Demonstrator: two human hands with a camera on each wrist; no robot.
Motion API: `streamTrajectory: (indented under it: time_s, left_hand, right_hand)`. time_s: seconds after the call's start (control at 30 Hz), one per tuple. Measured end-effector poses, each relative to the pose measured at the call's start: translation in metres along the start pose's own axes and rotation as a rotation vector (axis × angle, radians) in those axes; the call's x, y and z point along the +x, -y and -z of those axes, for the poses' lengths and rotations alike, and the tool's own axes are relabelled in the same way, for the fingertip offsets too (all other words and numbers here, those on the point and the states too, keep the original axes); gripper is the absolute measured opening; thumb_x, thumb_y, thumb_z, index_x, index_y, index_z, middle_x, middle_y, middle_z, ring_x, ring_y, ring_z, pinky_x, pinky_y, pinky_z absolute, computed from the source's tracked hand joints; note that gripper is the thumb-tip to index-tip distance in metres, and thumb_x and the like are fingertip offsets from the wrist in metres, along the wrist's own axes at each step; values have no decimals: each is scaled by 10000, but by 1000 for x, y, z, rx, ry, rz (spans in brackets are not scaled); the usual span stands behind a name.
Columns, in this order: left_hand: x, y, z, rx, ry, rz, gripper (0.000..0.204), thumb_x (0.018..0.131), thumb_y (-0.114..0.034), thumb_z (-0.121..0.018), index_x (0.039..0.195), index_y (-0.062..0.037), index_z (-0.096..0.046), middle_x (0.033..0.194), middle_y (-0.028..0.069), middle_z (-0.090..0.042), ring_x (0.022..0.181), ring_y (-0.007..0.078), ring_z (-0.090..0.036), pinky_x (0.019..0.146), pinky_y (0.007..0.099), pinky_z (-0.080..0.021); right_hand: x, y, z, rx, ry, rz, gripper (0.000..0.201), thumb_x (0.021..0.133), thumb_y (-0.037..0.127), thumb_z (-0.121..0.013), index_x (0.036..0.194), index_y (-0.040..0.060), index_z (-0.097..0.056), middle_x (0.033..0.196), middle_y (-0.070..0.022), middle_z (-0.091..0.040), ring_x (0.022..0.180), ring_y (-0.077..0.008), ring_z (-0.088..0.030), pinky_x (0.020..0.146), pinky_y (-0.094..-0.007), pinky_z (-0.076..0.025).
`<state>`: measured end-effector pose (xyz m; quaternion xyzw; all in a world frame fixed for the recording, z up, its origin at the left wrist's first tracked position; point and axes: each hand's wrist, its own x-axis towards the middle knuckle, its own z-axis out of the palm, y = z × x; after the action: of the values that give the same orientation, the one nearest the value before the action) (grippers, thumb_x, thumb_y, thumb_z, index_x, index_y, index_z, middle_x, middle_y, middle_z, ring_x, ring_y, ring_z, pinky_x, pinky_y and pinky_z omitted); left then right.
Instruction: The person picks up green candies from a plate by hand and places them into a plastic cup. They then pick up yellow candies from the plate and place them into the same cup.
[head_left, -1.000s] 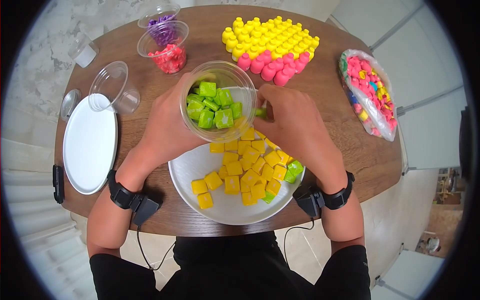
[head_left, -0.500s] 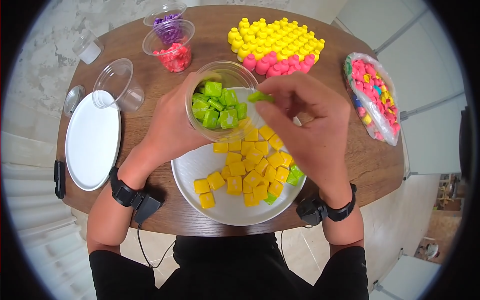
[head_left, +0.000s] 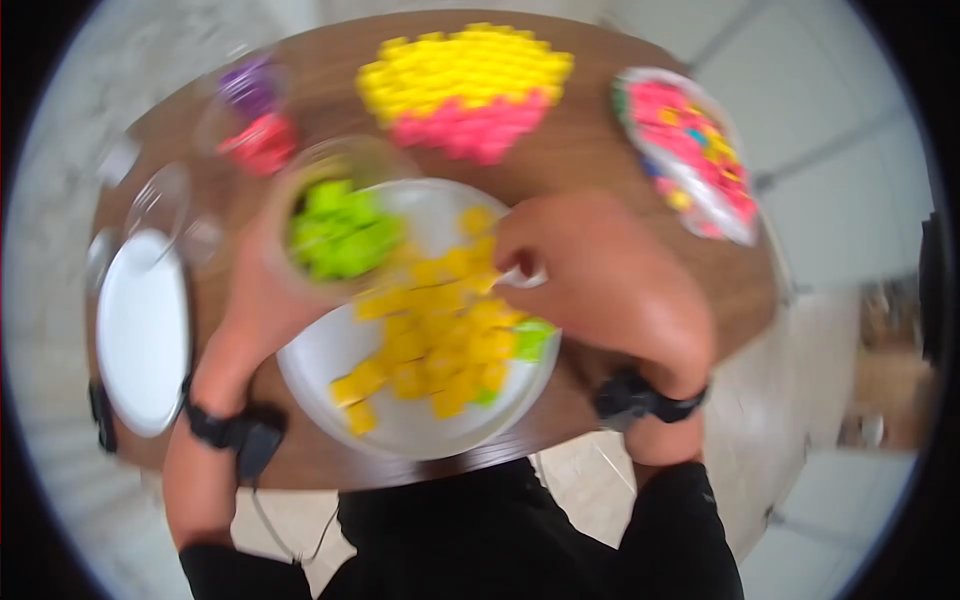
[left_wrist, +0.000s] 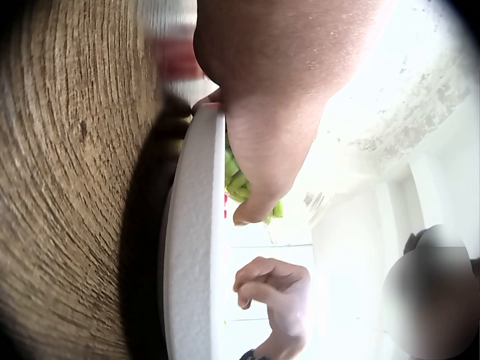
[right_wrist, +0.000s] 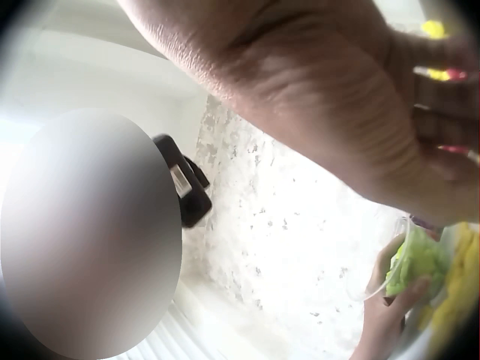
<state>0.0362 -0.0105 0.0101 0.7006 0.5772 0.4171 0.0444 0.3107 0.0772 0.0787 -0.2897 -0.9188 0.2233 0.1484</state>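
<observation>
My left hand [head_left: 262, 295] grips a clear cup [head_left: 350, 152] of green wrapped pieces [head_left: 345, 232], tilted over the left part of a white round plate [head_left: 318, 352]. Yellow wrapped pieces [head_left: 430, 335] cover much of that plate, with a few green ones [head_left: 533, 340] at its right. Over the plate's right side is my right hand [head_left: 605, 275], its fingers loosely bent. The left wrist view shows a gap between thumb and fingers of this right hand [left_wrist: 277, 296], and nothing visible in it. Motion blurs the head view.
Yellow bottles [head_left: 465, 70] and pink bottles [head_left: 475, 128] stand at the back. A bag of mixed pieces [head_left: 690, 150] lies back right. At left are a white oval plate [head_left: 143, 335], an empty clear cup [head_left: 160, 205] and cups of red [head_left: 262, 145] and purple pieces [head_left: 248, 85].
The right hand has moved away from the cup's mouth, and the green piece it pinched no longer shows in it. The left hand keeps its grip on the cup. The head view has shifted.
</observation>
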Motion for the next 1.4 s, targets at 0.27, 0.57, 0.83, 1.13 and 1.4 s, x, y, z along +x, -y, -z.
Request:
streamTrajectory:
  time_s: [0.27, 0.57, 0.83, 1.13, 1.4]
  left_hand:
    - [-18, 80, 3, 121, 78, 40, 870, 732, 30, -807, 1552, -33, -524, 1556, 176, -559, 1447, 364, -523, 1263, 458, -359]
    - [11, 48, 18, 703, 154, -583, 948, 918, -463, -867, 1605, 15, -422, 1641, 245, -439, 1534, 420, -399, 1298, 492, -297]
    - [-10, 110, 16, 363, 150, -208, 978, 748, -173, -860, 1617, -27, -435, 1632, 198, -492, 1502, 371, -477, 1281, 471, -348]
    - [-16, 112, 0, 118, 57, -56, 896, 716, -9, -872, 1542, -46, -528, 1537, 173, -589, 1407, 328, -578, 1228, 450, -421]
    - [-1, -3, 14, -22, 67, 56, 790, 737, -140, -985, 1421, -58, -598, 1386, 120, -677, 1254, 240, -669, 1098, 398, -531]
  right_hand:
    - [-17, 0, -40, -316, -57, 109, 131, 807, 187, -705, 778, 62, -729, 771, -110, -691, 740, -301, -686, 685, -390, -483]
    - [-12, -8, -52, -149, -108, 183, 169, 827, 198, -682, 767, 53, -746, 727, -107, -700, 710, -299, -693, 652, -397, -489]
    - [7, -9, -49, -41, 46, 107, 158, 768, 160, -753, 805, 8, -778, 740, -155, -734, 725, -334, -734, 677, -425, -548]
    - [3, -2, -47, 24, -92, 221, 138, 766, 87, -746, 836, -28, -776, 797, -204, -736, 771, -389, -737, 714, -454, -567]
    - [11, 15, -7, 180, -146, 68, 146, 771, 2, -734, 877, -18, -636, 832, -169, -678, 782, -308, -690, 693, -395, -544]
